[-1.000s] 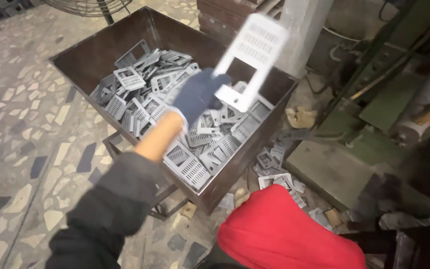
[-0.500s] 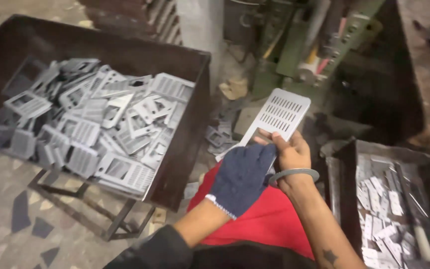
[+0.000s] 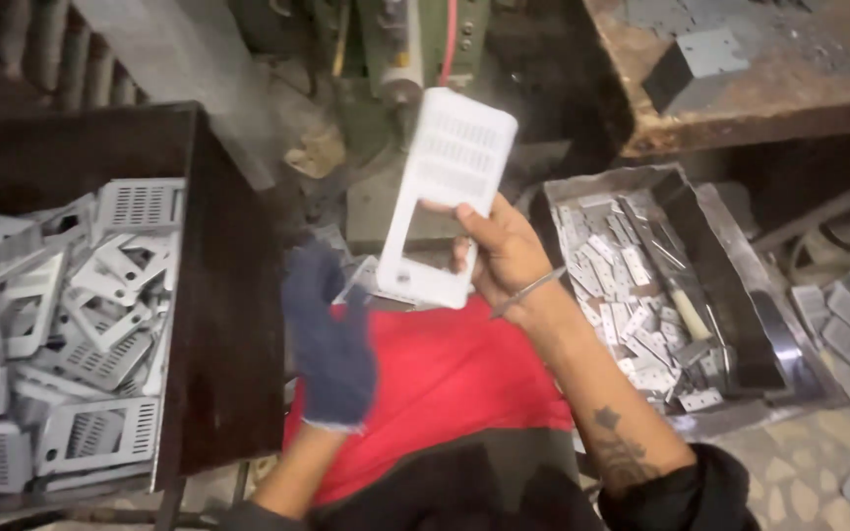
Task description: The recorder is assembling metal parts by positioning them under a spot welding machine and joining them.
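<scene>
My right hand [image 3: 504,258], bare with a thin metal bangle at the wrist, grips a white perforated metal plate [image 3: 445,192] with a rectangular cut-out, held upright in front of me. My left hand [image 3: 332,339] wears a dark blue knit glove; its fingers are loosely spread and hold nothing, hanging just left of the plate above my red-covered lap [image 3: 445,383]. It is blurred by motion.
A dark metal bin [image 3: 233,295] on the left holds several similar white plates. A tray [image 3: 789,344] on the right holds small metal offcuts and a tool. A green machine [image 3: 395,49] and a rusty workbench [image 3: 759,98] stand ahead.
The view has swung right from the bin. The plate passed from my gloved left hand into my right hand, and the left hand has let go and dropped away to the left.
</scene>
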